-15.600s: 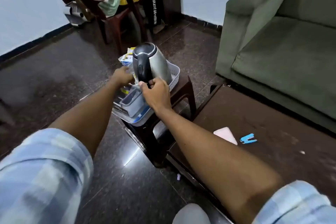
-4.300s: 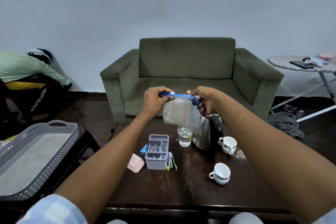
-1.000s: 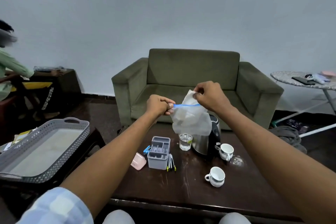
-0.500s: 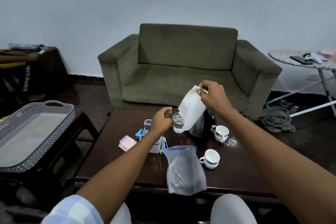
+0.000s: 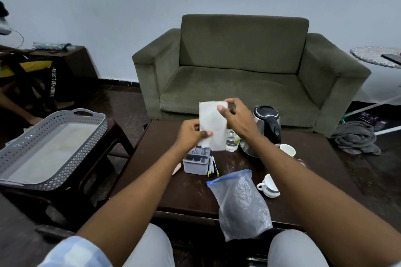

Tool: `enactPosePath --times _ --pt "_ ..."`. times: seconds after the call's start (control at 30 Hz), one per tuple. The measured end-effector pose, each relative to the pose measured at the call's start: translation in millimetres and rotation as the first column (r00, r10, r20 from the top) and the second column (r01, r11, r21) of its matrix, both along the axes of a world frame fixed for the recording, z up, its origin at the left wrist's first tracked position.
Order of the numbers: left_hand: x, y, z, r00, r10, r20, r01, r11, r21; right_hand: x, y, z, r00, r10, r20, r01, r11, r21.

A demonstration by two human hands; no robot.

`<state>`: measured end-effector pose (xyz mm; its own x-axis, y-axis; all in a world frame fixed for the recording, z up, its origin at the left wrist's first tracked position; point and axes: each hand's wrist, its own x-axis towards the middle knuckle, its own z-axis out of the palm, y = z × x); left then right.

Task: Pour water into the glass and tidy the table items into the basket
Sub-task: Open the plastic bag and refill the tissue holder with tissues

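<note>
Both hands' fingers pinch a flat white packet (image 5: 211, 124), upright, above the half-full glass (image 5: 231, 141).

Beyond the dark brown counter (image 5: 178, 191) stands an olive-green sofa (image 5: 243, 67). Left of the counter sits a grey perforated basket (image 5: 71, 158). On the counter: a white folded sheet (image 5: 211, 123), a silver-and-black kettle (image 5: 268, 123), white cups (image 5: 269, 186), a grey organiser (image 5: 195, 167) and a clear blue-edged bag (image 5: 240, 201).

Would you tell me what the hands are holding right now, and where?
A white paper sheet: right hand pinches its top edge, left hand its lower left edge.
</note>
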<state>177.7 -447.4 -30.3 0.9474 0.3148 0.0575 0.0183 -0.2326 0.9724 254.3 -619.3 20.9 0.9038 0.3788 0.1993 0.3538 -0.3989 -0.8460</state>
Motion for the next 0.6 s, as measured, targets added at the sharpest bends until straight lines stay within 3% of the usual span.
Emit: enactPosePath --times 0.1,0.17,0.3,0.47,0.6 --pt "-1 14 -11 0.992 0.122 -0.016 -0.122 0.991 -0.046 -3 3 -28 0.957 0.116 -0.267 -0.109 0.993 0.040" --pt "-3 23 -22 0.990 0.143 -0.021 -0.141 0.989 0.048 -10 10 -51 0.942 0.136 -0.308 -0.155 0.987 -0.037" --pt "-17 35 -47 0.987 0.152 -0.056 -0.135 0.964 0.227 -33 33 -95 0.973 0.008 -0.230 -0.025 0.997 -0.070" --pt "-35 39 -74 0.985 0.133 -0.113 -0.076 0.910 0.408 -55 48 -134 0.996 -0.046 -0.075 0.025 0.967 -0.254" --pt "-33 37 -77 0.980 0.153 -0.123 -0.073 0.866 0.495 -55 50 -137 0.998 -0.064 -0.026 0.057 0.974 -0.218"
